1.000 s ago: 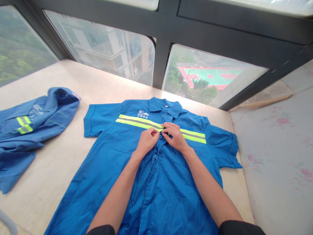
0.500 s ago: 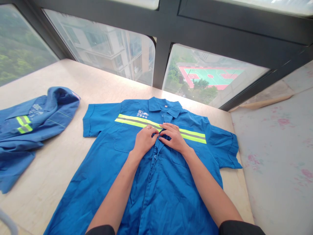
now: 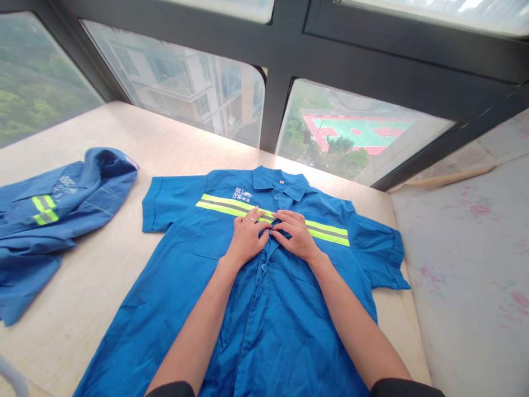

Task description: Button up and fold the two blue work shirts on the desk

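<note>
A blue short-sleeved work shirt (image 3: 165, 292) lies spread front up, its collar toward the window. A yellow-green reflective band crosses its chest, and white lettering sits above the band. My left hand (image 3: 248, 234), with a ring on one finger, pinches the front edge at chest height. Opposite it, my right hand (image 3: 295, 234) pinches the same front edge, the two sets of fingertips almost meeting. A small button (image 3: 270, 231) shows between the fingertips. Below the hands, another button (image 3: 263, 267) is visible on the front strip.
A second blue garment (image 3: 82, 204) with reflective strips lies crumpled at the left on the pale sill (image 3: 111, 259). Dark window frames (image 3: 276, 99) stand along the back. A wall with a floral pattern (image 3: 467, 309) bounds the right side. A grey curved object (image 3: 12, 375) shows at the lower left.
The left hand's fingers have shifted slightly, with the ringed finger reaching further out over the band. The right hand stays nearly in place. The view has tilted a little.
</note>
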`<state>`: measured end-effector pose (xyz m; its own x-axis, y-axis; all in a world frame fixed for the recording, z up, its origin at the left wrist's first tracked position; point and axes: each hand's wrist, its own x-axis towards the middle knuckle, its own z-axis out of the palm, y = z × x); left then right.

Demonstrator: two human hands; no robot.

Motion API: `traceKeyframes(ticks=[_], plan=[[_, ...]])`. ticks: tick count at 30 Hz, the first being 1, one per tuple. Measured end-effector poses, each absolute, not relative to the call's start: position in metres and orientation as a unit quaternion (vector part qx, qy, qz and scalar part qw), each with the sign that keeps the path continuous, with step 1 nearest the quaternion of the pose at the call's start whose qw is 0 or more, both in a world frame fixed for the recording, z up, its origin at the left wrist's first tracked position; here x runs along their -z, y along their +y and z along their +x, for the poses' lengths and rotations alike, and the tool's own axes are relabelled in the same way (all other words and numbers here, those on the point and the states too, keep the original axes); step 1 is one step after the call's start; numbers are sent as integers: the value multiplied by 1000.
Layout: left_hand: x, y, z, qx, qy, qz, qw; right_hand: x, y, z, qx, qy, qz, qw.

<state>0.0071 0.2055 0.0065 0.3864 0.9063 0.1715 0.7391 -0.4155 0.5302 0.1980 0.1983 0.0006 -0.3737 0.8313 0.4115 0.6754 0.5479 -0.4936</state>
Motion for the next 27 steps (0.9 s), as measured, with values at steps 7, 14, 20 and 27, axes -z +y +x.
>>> traceKeyframes(ticks=[7, 14, 20, 27], plan=[[-11, 204, 9, -226, 509, 810, 183, 4, 200, 200, -137, -826, -453, 305], [-10, 203, 10, -218, 505, 818, 169, 5, 202, 198, -135, -828, -452, 304], [-8, 203, 9, -217, 505, 819, 164, 5, 200, 197, -119, -828, -455, 306], [-10, 203, 9, -206, 504, 826, 147, 3, 201, 198, -113, -818, -465, 320]])
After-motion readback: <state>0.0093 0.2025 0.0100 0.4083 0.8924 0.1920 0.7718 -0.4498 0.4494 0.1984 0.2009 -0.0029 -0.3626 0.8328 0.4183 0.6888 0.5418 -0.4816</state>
